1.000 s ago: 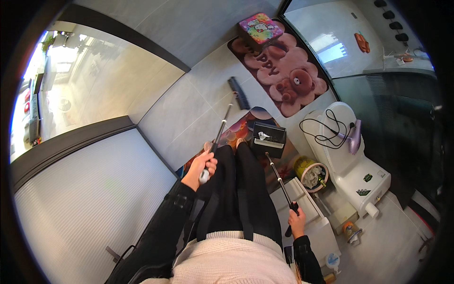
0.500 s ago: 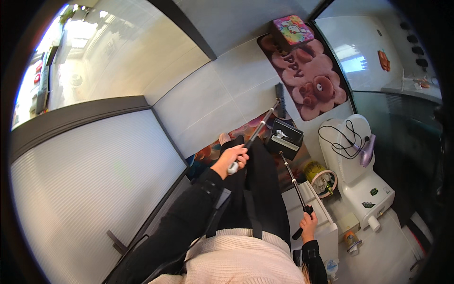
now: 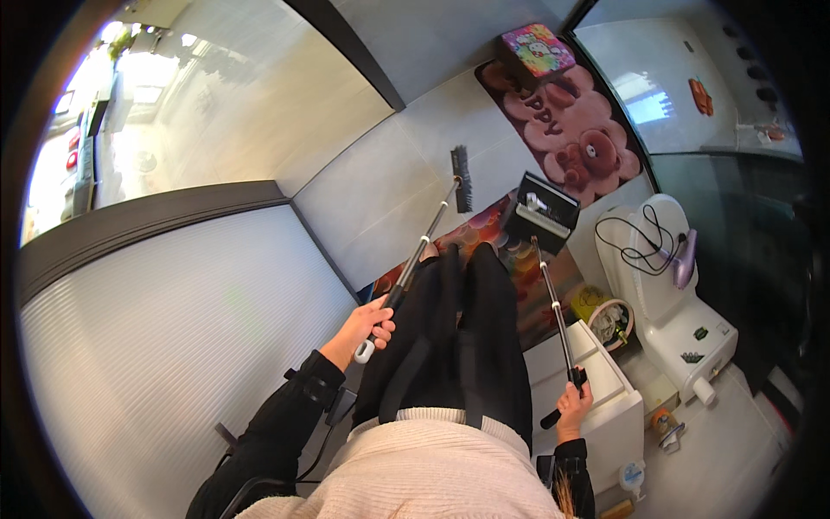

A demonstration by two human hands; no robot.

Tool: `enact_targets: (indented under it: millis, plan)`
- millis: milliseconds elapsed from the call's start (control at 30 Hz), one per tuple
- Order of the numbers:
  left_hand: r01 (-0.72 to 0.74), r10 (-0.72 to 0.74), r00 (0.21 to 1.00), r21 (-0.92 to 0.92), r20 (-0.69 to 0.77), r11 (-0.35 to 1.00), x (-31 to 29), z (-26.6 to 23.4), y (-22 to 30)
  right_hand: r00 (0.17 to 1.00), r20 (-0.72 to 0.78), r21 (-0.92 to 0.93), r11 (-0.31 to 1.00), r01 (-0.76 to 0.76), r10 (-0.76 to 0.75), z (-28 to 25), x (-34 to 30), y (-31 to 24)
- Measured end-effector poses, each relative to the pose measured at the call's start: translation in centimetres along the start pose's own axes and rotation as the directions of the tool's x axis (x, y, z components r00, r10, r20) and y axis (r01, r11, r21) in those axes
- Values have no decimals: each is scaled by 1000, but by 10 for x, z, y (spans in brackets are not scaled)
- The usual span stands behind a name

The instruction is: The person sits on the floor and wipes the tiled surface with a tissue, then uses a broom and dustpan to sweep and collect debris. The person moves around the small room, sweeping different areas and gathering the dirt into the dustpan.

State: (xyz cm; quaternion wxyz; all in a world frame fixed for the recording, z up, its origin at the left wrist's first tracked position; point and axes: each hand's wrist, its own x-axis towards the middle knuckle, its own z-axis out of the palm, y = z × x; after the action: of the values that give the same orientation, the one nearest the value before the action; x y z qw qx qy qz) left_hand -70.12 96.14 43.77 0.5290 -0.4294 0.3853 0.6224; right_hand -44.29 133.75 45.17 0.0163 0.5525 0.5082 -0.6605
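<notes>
My left hand (image 3: 367, 329) is wrapped round the dark upper handle of a broom (image 3: 419, 253), whose white end cap pokes out below the fist. The broom's grey bristle head (image 3: 462, 179) rests on the pale floor tiles, ahead and left of the dustpan. In my right hand (image 3: 572, 405) is the black grip of a long-handled dustpan (image 3: 543, 213). Its dark pan sits over the edge of the patterned mat, with something whitish lying inside that I cannot make out. Between broom head and pan there is a gap.
A pink bear rug (image 3: 562, 130) lies ahead with a colourful box stool (image 3: 538, 50) on it. To the right stand a waste bin (image 3: 610, 323), a white cabinet (image 3: 605, 381) and a toilet (image 3: 661, 294) bearing a purple hair dryer (image 3: 686, 259). A ribbed glass panel (image 3: 173, 337) is at left.
The broom has swung left, its head moving away from the dustpan and rug across the tiles. My left hand has shifted left and nearer my body. The dustpan has moved slightly right and is turned a little.
</notes>
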Motion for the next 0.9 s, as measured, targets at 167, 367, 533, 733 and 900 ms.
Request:
enact_targets:
  millis: [167,367,533,733,900]
  plan:
    - [241,-236,934,16,267,970,39,-2,-23,996,-14,56,994,93,-92,17,-22,-20]
    - [345,-418,854,264,309,901,131,42,-82,982,2,111,976,190,-191,31,-36,-31]
    - [322,-407,885,334,225,886,160,46,-91,981,56,74,980,184,-188,29,-33,-32]
    - [159,-157,987,134,-26,978,78,-34,-11,976,135,-22,985,172,-168,10,-42,-21]
    - [52,-26,997,412,-68,909,32,-16,-50,976,154,47,988,146,-152,-2,-49,-5]
